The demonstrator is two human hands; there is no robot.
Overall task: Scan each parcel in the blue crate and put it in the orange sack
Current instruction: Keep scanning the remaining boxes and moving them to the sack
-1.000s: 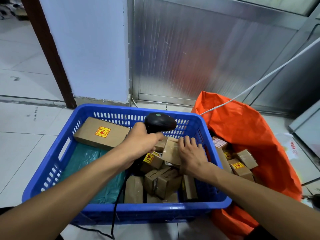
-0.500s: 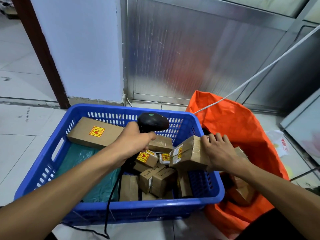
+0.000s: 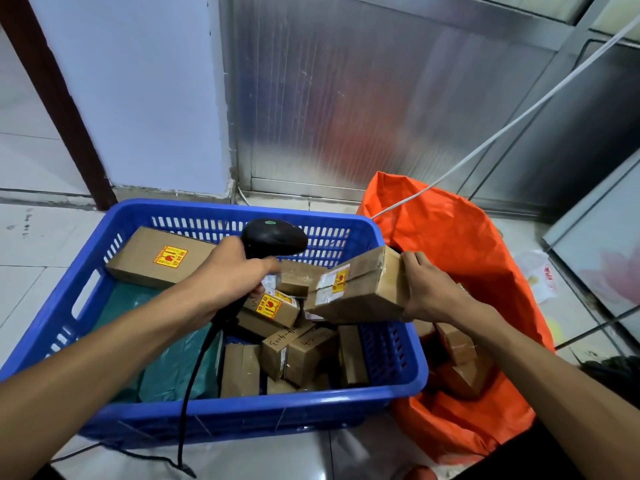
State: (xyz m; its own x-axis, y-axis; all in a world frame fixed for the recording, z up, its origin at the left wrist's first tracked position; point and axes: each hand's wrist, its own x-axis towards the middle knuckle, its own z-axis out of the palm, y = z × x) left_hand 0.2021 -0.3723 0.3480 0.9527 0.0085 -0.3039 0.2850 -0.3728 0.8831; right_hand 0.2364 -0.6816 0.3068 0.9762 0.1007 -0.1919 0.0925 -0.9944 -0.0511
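Observation:
My left hand (image 3: 230, 273) grips a black barcode scanner (image 3: 273, 235) over the blue crate (image 3: 242, 414), its head pointing right. My right hand (image 3: 427, 289) holds a brown cardboard parcel (image 3: 360, 289) by its right end, above the crate's right rim; the parcel's labelled end, with a yellow sticker, faces the scanner. Several more brown parcels (image 3: 294, 355) lie in the crate, with a long box (image 3: 156, 258) at the back left and a green plastic mailer (image 3: 162, 358). The orange sack (image 3: 460, 244) stands open right of the crate with parcels (image 3: 457, 341) inside.
The scanner's black cable (image 3: 194, 375) runs down over the crate's front rim to the tiled floor. A white cord (image 3: 502, 126) stretches from the sack up to the right. A metal panel and a white pillar stand behind the crate. A glass panel (image 3: 602, 258) leans at the right.
My right hand has lifted a parcel out of the pile, carried it right above the crate's rim, and turned its labelled end toward the scanner. My left hand stayed nearly still.

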